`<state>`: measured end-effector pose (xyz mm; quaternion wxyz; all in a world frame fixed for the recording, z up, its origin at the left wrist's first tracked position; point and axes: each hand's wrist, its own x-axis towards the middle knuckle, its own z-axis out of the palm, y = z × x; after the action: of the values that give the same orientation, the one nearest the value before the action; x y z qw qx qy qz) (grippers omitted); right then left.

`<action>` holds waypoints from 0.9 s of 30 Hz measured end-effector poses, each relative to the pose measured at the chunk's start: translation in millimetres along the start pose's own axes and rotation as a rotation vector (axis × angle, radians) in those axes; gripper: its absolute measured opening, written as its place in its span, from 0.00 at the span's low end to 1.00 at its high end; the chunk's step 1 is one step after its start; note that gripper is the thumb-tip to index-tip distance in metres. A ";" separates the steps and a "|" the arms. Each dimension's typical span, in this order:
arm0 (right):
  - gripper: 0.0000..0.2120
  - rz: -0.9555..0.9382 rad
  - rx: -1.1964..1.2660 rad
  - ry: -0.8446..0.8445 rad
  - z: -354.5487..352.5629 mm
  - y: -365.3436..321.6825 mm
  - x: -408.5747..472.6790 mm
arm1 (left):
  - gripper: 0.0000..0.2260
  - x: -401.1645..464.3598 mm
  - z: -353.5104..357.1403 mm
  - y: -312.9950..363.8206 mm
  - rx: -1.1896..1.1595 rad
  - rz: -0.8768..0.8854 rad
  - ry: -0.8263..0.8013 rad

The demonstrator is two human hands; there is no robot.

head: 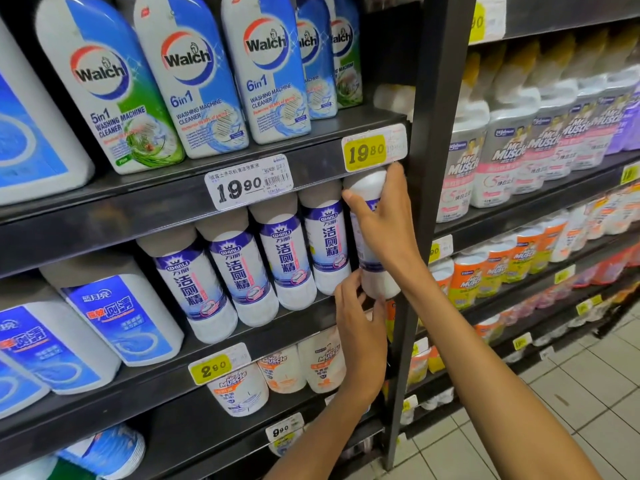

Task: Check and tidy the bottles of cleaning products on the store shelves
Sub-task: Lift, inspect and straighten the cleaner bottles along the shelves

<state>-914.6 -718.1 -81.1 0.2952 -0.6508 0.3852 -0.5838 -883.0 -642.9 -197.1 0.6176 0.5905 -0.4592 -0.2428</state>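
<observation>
A row of white Wanli toilet-cleaner bottles [239, 268] with purple-blue labels stands on the middle shelf [221, 351]. The rightmost bottle [381, 278] of the row stands beside the black upright post. My right hand [384, 216] grips its upper body, fingers curled round it just under the shelf edge above. My left hand [360, 327] holds the bottle's base from below and from the left. The bottle's label is mostly hidden behind my right hand.
Walch washing-machine cleaner bottles [194, 81] fill the shelf above, with price tags 19.90 [247, 185] and 19.80 [372, 150]. Large blue-labelled jugs [114, 313] stand at left. Mr Muscle bottles [239, 386] sit below and on the right-hand bay [519, 157]. Tiled floor [571, 393] lies at lower right.
</observation>
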 end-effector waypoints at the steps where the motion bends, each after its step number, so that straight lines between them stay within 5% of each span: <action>1: 0.22 -0.003 0.014 0.004 1.2 0.3 1.9 | 0.20 0.3 -0.1 -0.2 0.041 0.025 -0.003; 10: 0.20 -0.012 -0.145 -0.028 6.3 15.8 4.8 | 0.24 7.6 -4.7 -10.9 0.306 0.093 -0.211; 16: 0.29 -0.044 -0.443 -0.057 9.6 20.3 -0.7 | 0.27 12.3 -10.3 -19.0 0.296 0.079 -0.302; 20: 0.34 -0.015 -0.379 0.059 18.8 19.8 -11.4 | 0.28 11.9 -14.9 -14.3 0.261 0.062 -0.344; 27: 0.32 -0.101 -0.495 0.143 24.9 33.5 -29.6 | 0.19 11.3 -40.2 -5.1 0.167 0.087 -0.154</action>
<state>-896.0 -712.4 -128.4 0.0695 -0.6788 0.5034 -0.5301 -842.2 -633.0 -194.1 0.5393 0.5989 -0.5491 -0.2213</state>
